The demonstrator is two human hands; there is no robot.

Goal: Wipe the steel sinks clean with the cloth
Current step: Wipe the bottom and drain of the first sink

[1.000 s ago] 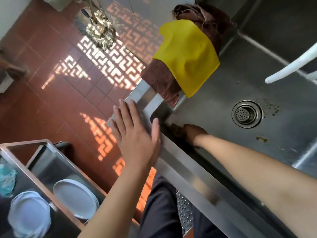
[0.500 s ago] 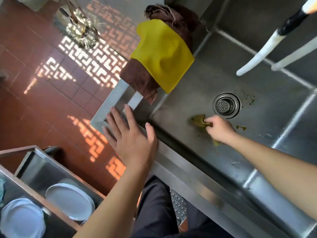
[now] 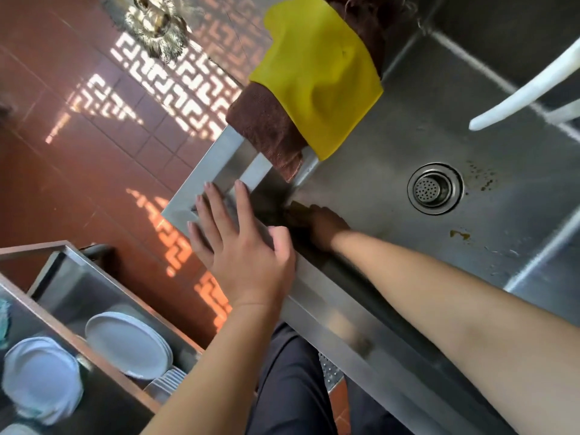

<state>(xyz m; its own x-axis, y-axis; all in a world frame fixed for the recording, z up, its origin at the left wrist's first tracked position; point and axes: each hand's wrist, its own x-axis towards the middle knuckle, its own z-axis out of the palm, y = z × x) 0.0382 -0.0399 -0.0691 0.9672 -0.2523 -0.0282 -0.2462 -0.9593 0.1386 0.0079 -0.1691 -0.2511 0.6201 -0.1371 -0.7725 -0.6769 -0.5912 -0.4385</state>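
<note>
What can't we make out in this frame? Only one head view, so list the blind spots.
- Right hand: deep in the shadowed near-left corner of the sink; the wiping cloth and its grip cannot be made out.
- White spout: cut off by the right edge of the head view.
- Brown towel: its top is cut off by the upper edge and partly covered by the yellow cloth.
- Near sink wall: hidden under the rim and the right forearm.

— What carries everything here?
— A steel sink [image 3: 408,127], its rim [image 3: 329,304] under the flat left hand [image 3: 248,249].
— And on the rim?
— Beyond that hand's fingertips, a brown towel [image 3: 266,124] hangs over the edge, a yellow cloth [image 3: 317,73] draped on it.
— In the basin?
— The right hand [image 3: 317,222] in the shadowed corner; past it a drain strainer [image 3: 434,188] and brownish stains [image 3: 459,235].
</note>
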